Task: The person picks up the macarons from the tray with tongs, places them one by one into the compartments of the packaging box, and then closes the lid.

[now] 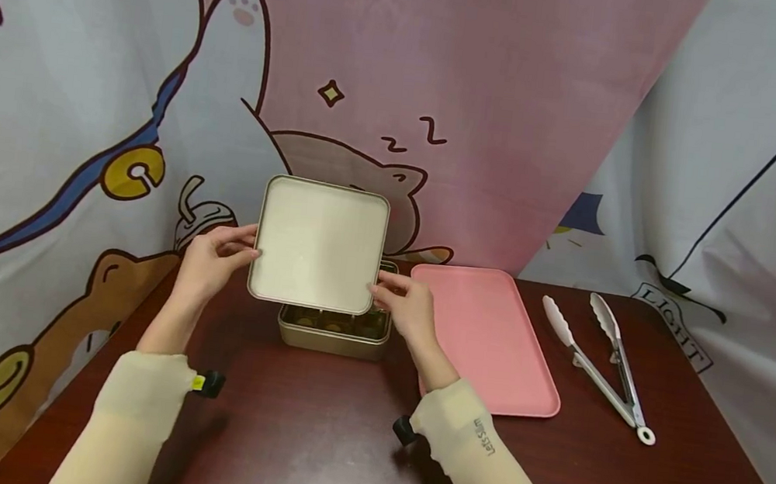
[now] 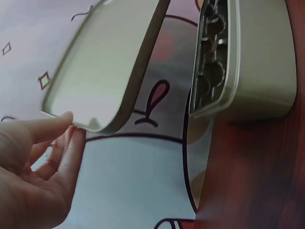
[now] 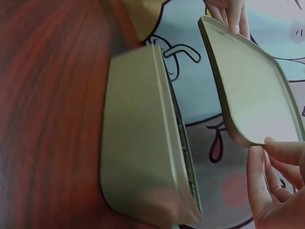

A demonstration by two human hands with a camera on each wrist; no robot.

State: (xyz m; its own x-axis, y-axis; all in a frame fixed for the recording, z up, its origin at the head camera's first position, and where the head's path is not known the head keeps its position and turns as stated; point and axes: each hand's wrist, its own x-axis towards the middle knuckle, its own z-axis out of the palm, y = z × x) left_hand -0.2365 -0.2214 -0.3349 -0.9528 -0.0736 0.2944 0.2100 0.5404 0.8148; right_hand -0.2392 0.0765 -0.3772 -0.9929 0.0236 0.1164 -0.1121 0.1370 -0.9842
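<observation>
A square cream lid [image 1: 320, 245] is held tilted up above a gold-olive box [image 1: 332, 341], its pale inner side facing me. My left hand [image 1: 209, 264] pinches the lid's left edge between thumb and fingers. On the opposite edge, near the lower corner, my right hand [image 1: 410, 306] pinches it too. The box stands on the table with its top uncovered, and the lid hides its back part in the head view. Inside it, in the left wrist view, a dark insert [image 2: 212, 62] shows several round hollows.
Right of the box lies a pink tray [image 1: 491, 338]. Further right, metal tongs [image 1: 603, 372] with pale tips rest spread on the dark wooden table [image 1: 292, 435]. A printed cloth [image 1: 512, 114] hangs close behind the table's back edge.
</observation>
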